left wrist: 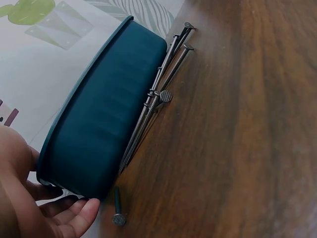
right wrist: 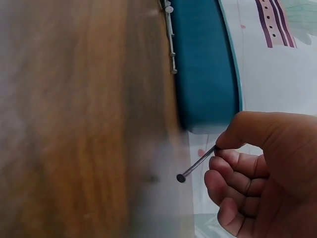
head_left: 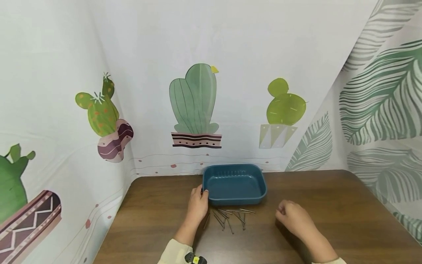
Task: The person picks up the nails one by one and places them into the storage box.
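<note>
A blue rectangular tray (head_left: 236,201) stands at the back of the table. My left hand (head_left: 197,204) grips its left end, thumb at the rim and fingers against the outer wall, as the left wrist view shows. Held between thumb and forefinger of my right hand (right wrist: 262,173) is a single metal nail (right wrist: 197,164), its head pointing away from the fingertips. That hand is off to the right of the tray, apart from it. Several loose nails (left wrist: 165,96) lie in a scattered group in front of the tray. One nail (left wrist: 118,207) lies close to my left fingers.
The brown wooden table (head_left: 148,220) reaches back to a white cloth (head_left: 244,73) printed with cacti and leaves. This cloth hangs behind the tray and along both sides. A dark strap with a yellow part (head_left: 196,259) sits at the left sleeve.
</note>
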